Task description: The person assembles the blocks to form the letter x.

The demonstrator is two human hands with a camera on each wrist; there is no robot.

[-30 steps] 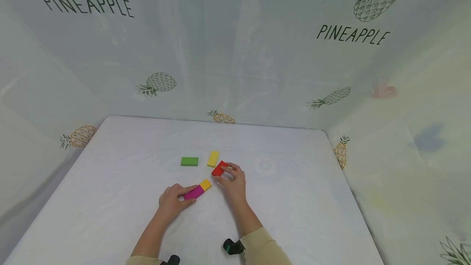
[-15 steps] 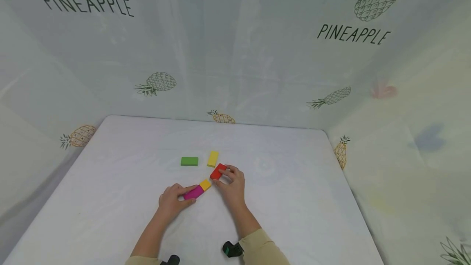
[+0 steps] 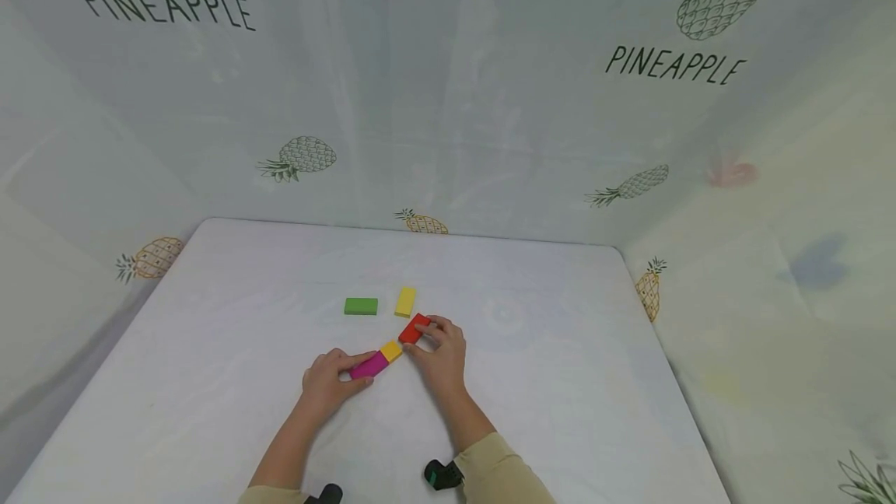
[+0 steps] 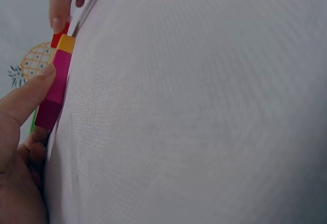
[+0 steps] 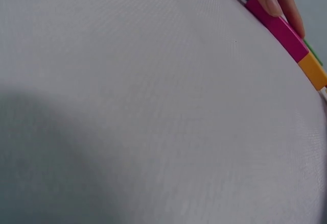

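Observation:
My left hand [image 3: 329, 383] pinches a magenta block [image 3: 369, 365] between thumb and fingers on the white tabletop. An orange-yellow block [image 3: 391, 351] sits end to end with the magenta one, pointing up and to the right in the head view. My right hand [image 3: 441, 352] holds a red block [image 3: 414, 328] by its sides, just beyond the orange-yellow block. Whether those two blocks touch, I cannot tell. In the right wrist view, the magenta block [image 5: 281, 30] and orange-yellow block [image 5: 312, 71] show at the upper right, while the red block is out of sight.
A green block [image 3: 361, 306] and a yellow block [image 3: 405, 302] lie on the table behind the hands, the yellow one near the red block. A pineapple-print curtain [image 3: 448, 99] surrounds the table's [image 3: 560, 348] back and sides.
My right hand has brought the red block slightly down and to the left, closer to the orange-yellow block. My left hand and the magenta block have stayed in place.

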